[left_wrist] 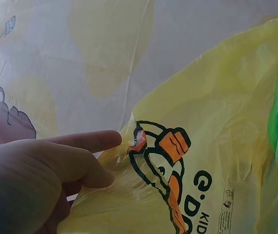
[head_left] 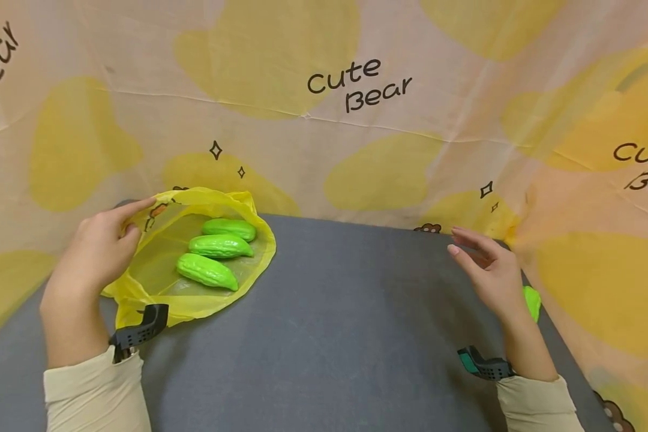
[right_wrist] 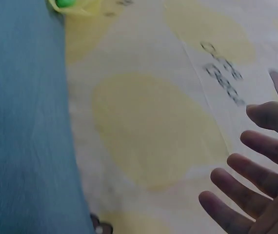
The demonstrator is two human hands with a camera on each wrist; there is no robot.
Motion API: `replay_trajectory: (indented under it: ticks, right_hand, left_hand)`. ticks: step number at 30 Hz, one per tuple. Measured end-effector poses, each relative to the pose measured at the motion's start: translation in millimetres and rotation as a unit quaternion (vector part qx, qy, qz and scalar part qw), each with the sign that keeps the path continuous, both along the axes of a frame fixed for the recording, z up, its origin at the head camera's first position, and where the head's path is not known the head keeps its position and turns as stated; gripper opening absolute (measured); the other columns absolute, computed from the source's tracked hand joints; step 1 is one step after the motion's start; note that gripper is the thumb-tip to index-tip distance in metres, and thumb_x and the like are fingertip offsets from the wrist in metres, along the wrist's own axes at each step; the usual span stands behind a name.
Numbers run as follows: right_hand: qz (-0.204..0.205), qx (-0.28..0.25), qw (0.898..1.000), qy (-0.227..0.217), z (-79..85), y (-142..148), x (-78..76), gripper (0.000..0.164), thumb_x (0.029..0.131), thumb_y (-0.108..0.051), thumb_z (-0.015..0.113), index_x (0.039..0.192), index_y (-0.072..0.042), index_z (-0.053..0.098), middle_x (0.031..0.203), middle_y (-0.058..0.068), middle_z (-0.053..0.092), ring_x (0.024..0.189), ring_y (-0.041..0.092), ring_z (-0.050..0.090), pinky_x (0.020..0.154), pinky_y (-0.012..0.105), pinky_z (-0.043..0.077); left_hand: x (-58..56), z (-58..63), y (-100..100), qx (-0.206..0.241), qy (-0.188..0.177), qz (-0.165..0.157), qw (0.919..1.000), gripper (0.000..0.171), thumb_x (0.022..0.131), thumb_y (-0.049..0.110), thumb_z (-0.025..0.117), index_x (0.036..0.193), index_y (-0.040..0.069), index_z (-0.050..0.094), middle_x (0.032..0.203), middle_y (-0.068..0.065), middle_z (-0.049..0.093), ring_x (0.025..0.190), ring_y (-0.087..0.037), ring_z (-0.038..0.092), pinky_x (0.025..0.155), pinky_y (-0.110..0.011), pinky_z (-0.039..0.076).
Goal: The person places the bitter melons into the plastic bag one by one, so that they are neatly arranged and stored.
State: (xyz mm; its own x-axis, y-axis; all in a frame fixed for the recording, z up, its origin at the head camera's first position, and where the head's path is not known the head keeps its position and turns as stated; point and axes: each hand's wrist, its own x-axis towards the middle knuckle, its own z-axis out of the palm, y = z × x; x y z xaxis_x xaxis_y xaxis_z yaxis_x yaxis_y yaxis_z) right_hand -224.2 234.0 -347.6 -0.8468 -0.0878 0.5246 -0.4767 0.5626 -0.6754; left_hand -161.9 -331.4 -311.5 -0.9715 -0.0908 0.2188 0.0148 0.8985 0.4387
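Observation:
A yellow plastic bag (head_left: 261, 279) lies on the left of the table with its mouth spread wide. Three shiny, ridged bright green toy bitter melons (head_left: 220, 246) rest side by side inside it. My left hand (head_left: 99, 246) holds the bag's left rim between thumb and fingers, the index finger stretched along the edge. A printed cartoon duck (left_wrist: 168, 161) shows on the film beside those fingertips. On the right, my right hand (head_left: 488, 273) is raised above the table, holding nothing, its fingers spread and gently bent. Another green piece (head_left: 531, 303) shows behind the right wrist, mostly hidden.
The grey tabletop (head_left: 329, 324) stretches between the hands. A pink and yellow printed cloth (head_left: 378, 174) hangs along the back and both sides. Black cameras are strapped on both wrists.

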Motion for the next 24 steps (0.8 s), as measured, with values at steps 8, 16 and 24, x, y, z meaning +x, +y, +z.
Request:
replay_trajectory:
  ticks: [8,16,24]
  right_hand:
    - [-0.061,-0.014,0.997,-0.037,-2.1,29.3,1.4,0.039,0.097,-0.015,0.067,0.135,-0.005,0.065,0.109,-0.035,0.061,0.104,-0.015,0.059,0.086,0.0,0.044]
    - [-0.123,-0.029,0.99,-0.066,-3.1,45.0,0.6,0.039,0.097,-0.023,0.067,0.135,-0.012,0.066,0.112,-0.034,0.061,0.104,-0.016,0.059,0.094,0.005,0.046]
    - [-0.162,-0.052,0.983,-0.062,-5.5,57.4,-0.9,0.036,0.096,-0.024,0.07,0.131,-0.013,0.07,0.105,-0.034,0.063,0.098,-0.017,0.06,0.082,0.002,0.045]
  left_hand:
    - [-2.2,-1.0,0.2,-0.005,0.003,-0.001,1.0,0.058,0.099,0.007,0.034,0.156,0.017,0.043,0.065,-0.003,0.033,0.045,-0.013,0.029,0.043,-0.031,0.03]
    - [-2.5,-0.2,-0.5,-0.002,0.0,-0.001,1.0,0.058,0.1,0.008,0.034,0.156,0.017,0.042,0.071,-0.01,0.044,0.045,-0.013,0.03,0.043,-0.031,0.032]
    - [-0.9,-0.4,-0.5,-0.002,0.002,-0.001,1.0,0.056,0.101,0.008,0.034,0.156,0.014,0.042,0.069,-0.007,0.041,0.045,-0.012,0.029,0.043,-0.03,0.03]
